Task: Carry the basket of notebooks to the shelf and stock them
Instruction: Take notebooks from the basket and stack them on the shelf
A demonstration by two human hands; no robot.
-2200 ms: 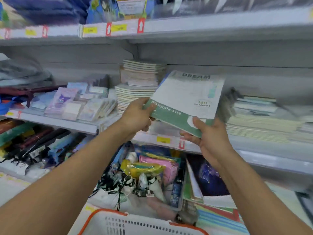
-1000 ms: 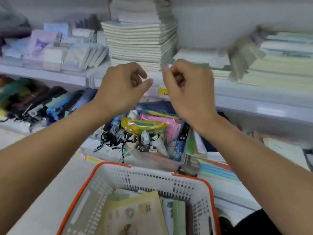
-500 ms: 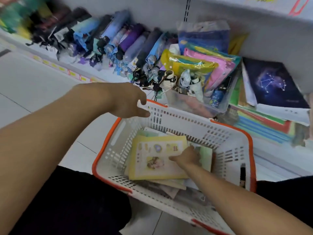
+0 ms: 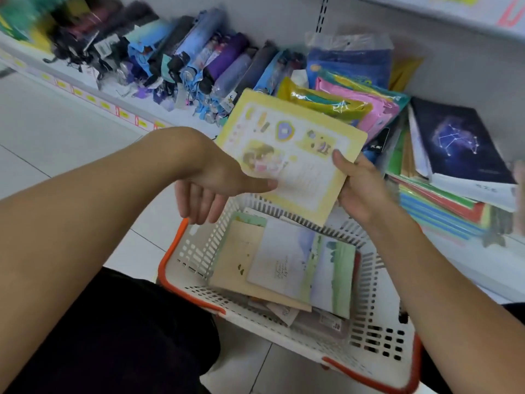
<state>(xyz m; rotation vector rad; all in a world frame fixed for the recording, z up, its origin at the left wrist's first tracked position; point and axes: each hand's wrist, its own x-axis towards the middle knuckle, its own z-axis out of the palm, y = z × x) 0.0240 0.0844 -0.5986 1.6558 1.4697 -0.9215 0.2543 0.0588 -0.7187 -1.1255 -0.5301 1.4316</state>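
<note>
- The basket (image 4: 196, 251), white with orange rims, sits on the floor in front of me, just beside the low shelf (image 4: 93, 95), so I judge the carrying part done.
- My right hand (image 4: 360, 191) holds a yellow-bordered notebook (image 4: 292, 155) by its right edge, thumb on the cover and the fingers curled underneath; the notebook is lifted clear of the basket, tilted, above its far rim.
- My left hand (image 4: 216, 186) is at the notebook's left lower edge; the thumb touches the cover, while the other fingers hang loose and spread below it, gripping nothing that I can see.
- Still in the basket: a tan notebook (image 4: 235, 260), a pale lilac one (image 4: 281, 257) lying across it, a green-edged one (image 4: 335, 274) to the right, and more paper edges beneath that I cannot count.
- So the stocking is part-way at best, with one notebook in hand and a small pile left to go up.
- The shelf section in view holds folded umbrellas (image 4: 199, 58), coloured zip pouches (image 4: 349, 100) and a dark constellation-cover book (image 4: 454, 140) on a stack of coloured folders; the spot meant for notebooks is not in view, so I expect to lift this one upward to place it.
</note>
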